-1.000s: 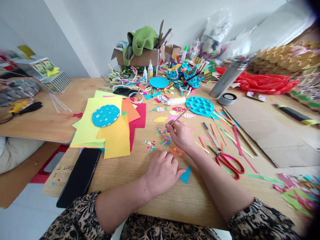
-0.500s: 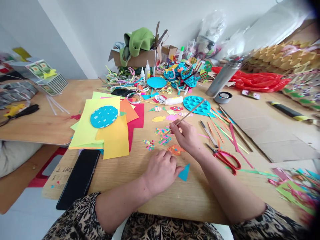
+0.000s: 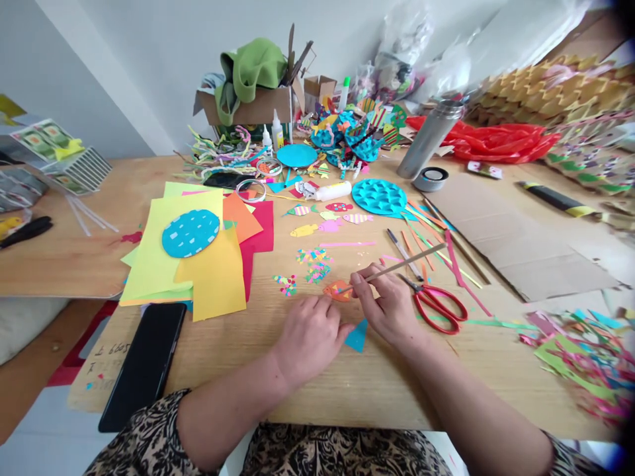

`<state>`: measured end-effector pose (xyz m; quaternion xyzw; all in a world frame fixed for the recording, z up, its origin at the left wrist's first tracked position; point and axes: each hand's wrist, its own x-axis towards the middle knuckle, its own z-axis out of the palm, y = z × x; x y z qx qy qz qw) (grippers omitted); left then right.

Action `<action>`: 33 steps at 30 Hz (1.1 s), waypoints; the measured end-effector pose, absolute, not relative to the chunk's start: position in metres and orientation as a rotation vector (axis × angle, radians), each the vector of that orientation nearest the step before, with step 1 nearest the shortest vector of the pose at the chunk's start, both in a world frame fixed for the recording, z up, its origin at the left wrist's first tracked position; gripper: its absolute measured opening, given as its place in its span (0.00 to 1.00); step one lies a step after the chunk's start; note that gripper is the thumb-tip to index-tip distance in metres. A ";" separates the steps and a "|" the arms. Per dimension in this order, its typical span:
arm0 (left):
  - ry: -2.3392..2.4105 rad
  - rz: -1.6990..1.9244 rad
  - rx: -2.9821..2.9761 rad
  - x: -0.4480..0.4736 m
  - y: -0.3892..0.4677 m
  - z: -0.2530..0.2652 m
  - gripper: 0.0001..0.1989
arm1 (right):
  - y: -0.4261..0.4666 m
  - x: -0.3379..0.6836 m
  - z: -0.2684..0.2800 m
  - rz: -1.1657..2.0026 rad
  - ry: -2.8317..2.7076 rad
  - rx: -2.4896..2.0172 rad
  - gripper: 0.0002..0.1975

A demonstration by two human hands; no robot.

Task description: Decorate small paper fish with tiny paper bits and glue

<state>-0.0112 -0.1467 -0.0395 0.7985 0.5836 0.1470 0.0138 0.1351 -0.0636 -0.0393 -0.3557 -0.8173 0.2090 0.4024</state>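
Observation:
My right hand (image 3: 389,307) pinches a thin wooden stick (image 3: 417,256), its lower tip on an orange paper fish (image 3: 338,291) with small coloured pieces. At the near edge of that fish lies my left hand (image 3: 311,334), fingertips down and thumb apart, holding nothing that I can see. A blue paper triangle (image 3: 356,336) lies between both hands, by the left thumb. Just beyond them are small piles of confetti pieces (image 3: 317,271) and several finished-looking paper fish, among them a yellow one (image 3: 303,230).
Red-handled scissors (image 3: 439,311) and a pen (image 3: 404,253) lie right of my right hand. Coloured paper sheets (image 3: 218,284) and a black phone (image 3: 143,363) are at left. Farther back stand a glue bottle (image 3: 333,192), a blue egg-tray disc (image 3: 378,197) and a steel flask (image 3: 430,140).
My right hand has moved down and nearer, bringing the stick's tip from the confetti pile onto the orange fish. The left hand stays by the fish. The view has shifted slightly.

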 end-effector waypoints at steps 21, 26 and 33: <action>1.809 0.459 2.489 -0.012 -0.147 -0.042 0.12 | -0.059 0.135 -0.044 0.530 -2.082 -0.794 0.11; 1.812 0.468 2.507 -0.012 -0.147 -0.042 0.12 | -0.059 0.134 -0.045 0.536 -2.081 -0.803 0.11; 1.809 0.464 2.515 -0.012 -0.147 -0.042 0.12 | -0.060 0.134 -0.046 0.539 -2.080 -0.813 0.12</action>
